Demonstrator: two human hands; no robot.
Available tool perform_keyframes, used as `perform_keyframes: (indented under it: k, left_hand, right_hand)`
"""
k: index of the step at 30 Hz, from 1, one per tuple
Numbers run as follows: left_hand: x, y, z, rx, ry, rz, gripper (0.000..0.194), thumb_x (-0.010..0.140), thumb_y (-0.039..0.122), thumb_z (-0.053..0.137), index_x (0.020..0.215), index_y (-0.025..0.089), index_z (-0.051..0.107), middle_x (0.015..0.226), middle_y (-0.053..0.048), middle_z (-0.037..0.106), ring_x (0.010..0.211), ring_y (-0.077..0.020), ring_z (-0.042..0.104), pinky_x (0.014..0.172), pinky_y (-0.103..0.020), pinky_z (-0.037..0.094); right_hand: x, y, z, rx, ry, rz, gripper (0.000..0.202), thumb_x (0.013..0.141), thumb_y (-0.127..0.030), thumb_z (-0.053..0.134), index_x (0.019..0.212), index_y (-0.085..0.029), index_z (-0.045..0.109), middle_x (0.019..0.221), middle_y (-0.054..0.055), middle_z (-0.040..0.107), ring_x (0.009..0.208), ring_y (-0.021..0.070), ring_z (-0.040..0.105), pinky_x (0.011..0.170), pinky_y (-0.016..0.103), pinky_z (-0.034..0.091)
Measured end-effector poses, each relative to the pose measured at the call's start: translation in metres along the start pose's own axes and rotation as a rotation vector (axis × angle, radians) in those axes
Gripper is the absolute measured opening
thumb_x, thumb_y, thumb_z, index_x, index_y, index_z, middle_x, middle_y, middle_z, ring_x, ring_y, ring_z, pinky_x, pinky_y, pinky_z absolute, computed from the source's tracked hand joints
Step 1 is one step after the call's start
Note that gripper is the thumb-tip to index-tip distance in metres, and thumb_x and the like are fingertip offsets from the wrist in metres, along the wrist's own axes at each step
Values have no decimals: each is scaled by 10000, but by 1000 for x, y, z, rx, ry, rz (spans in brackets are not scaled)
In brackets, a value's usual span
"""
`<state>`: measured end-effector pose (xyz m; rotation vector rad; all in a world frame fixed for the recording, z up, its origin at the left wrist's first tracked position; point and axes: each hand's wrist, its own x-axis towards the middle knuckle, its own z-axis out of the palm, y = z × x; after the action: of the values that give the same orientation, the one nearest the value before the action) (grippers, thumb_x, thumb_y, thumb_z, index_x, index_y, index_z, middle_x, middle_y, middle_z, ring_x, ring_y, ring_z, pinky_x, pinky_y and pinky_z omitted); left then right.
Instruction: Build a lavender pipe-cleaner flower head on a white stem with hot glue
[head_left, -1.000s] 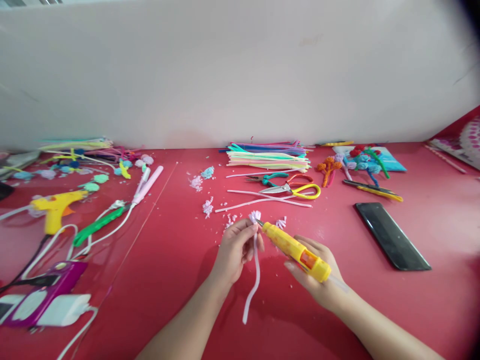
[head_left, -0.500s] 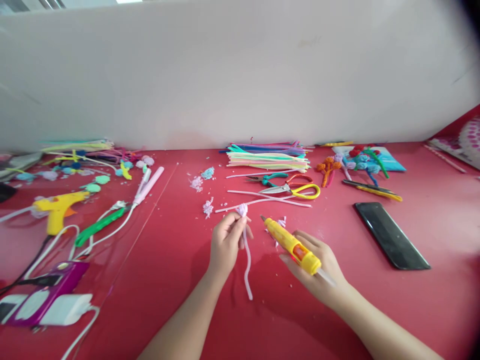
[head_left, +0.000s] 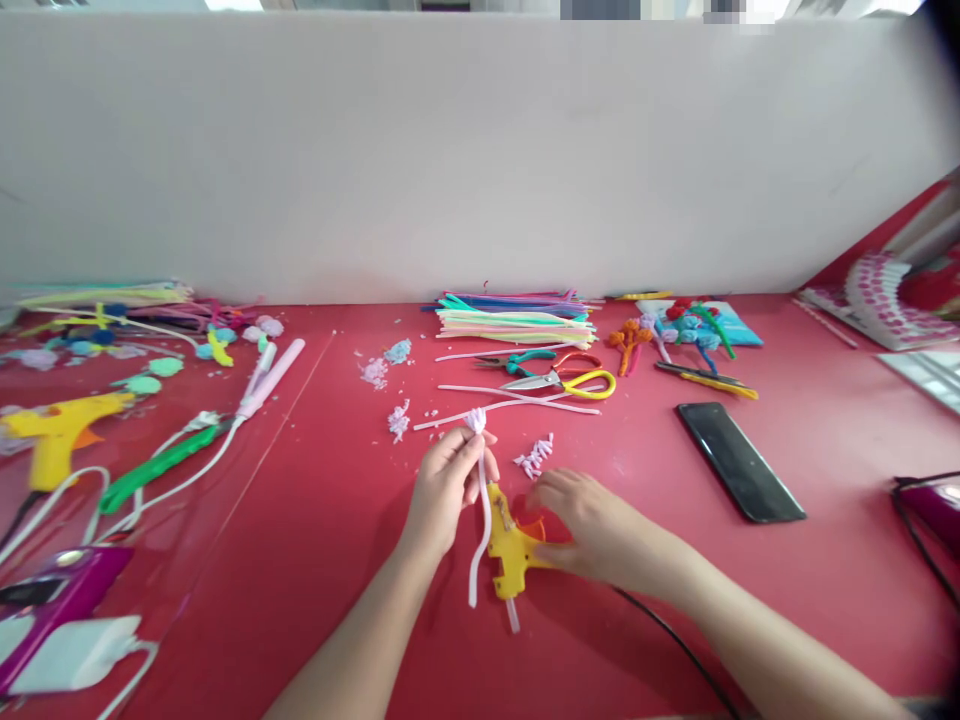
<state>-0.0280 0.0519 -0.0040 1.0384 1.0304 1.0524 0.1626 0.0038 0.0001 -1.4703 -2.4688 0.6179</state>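
My left hand [head_left: 444, 485] pinches a pale lilac pipe-cleaner stem [head_left: 484, 520] just below its small bunched head [head_left: 476, 421]; the stem hangs down in a slight curve. Right beside it, a yellow hot glue gun [head_left: 511, 550] lies on its side on the red table, nozzle toward my left fingers and a clear glue stick out of its rear. My right hand [head_left: 589, 525] is open over the gun's handle end, thumb against the handle and fingers apart from it. Short lilac cut pieces [head_left: 535, 456] lie just beyond my right fingertips.
Scissors [head_left: 589, 383], pliers [head_left: 529, 361] and a pipe-cleaner bundle [head_left: 517, 322] lie ahead. A phone [head_left: 739, 462] is at right. Another yellow glue gun [head_left: 56, 435], a green-handled tool [head_left: 161, 468], cables and a purple power strip [head_left: 71, 600] fill the left.
The glue gun, held in my right hand before, now lies on the table by the stem, and my right fingers have come off it. The view has shifted to the right.
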Motion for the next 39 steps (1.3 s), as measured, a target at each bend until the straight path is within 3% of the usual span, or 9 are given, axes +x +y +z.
perform_keyframes:
  k: [2,5,9,15,17,20,23,29,39]
  left_hand:
    - [-1,-2,3,12,-44,-11,196,877,342,554,876,154,609,595,26,589,395,-25,330,386,-175,197]
    - [-3,-3,4,20,-100,-30,203,884,354,546,881,157,596,568,38,555,417,-38,335,400,-176,210]
    - [-2,-4,3,25,-167,-62,218,899,360,513,896,155,587,551,40,543,414,-45,326,406,-182,204]
    - [-1,-7,3,7,-204,-98,225,893,372,509,888,162,588,560,34,556,411,-50,320,399,-188,186]
    - [-2,-6,4,-17,-211,-124,216,891,367,508,882,166,590,566,32,559,408,-50,322,398,-189,180]
    - [-4,-5,5,-72,-220,-177,203,884,352,512,864,167,594,562,29,560,400,-48,320,394,-190,167]
    - [-5,-3,5,-98,-220,-207,193,881,339,507,849,167,589,539,33,547,390,-46,305,391,-189,159]
    - [-4,1,6,-103,-213,-235,171,867,313,517,770,175,547,517,39,546,368,-42,282,381,-190,134]
    - [-5,-3,7,-94,-259,-253,159,882,272,488,781,165,547,527,20,575,365,-44,359,376,-185,175]
  right_hand:
    - [10,14,-15,-59,24,48,126,863,-239,576,959,-179,631,935,59,650,864,172,611,781,282,476]
    - [31,40,-25,-175,74,135,151,900,-137,495,941,-123,639,947,108,648,898,201,611,795,343,486]
    - [53,63,-16,-247,35,95,269,920,-315,542,1143,-168,578,1166,83,595,988,193,603,842,401,516]
    - [49,73,-2,-146,107,85,312,919,-334,543,1188,-176,554,1209,87,574,1006,198,599,845,409,519]
    - [45,71,-7,-49,181,106,271,918,-322,544,1132,-160,577,1124,76,608,934,180,614,799,380,529]
    - [41,57,-24,139,327,132,84,872,-201,532,869,-151,599,786,14,621,701,121,584,680,283,507]
    - [42,32,-40,348,420,113,59,802,-142,508,771,-189,526,694,-30,572,636,99,549,631,239,476]
    - [47,-3,-39,689,381,70,79,777,-136,489,809,-207,479,655,-38,584,592,109,580,569,237,472]
    - [51,0,-35,793,305,103,81,782,-143,535,778,-179,607,635,-29,611,548,94,538,534,217,431]
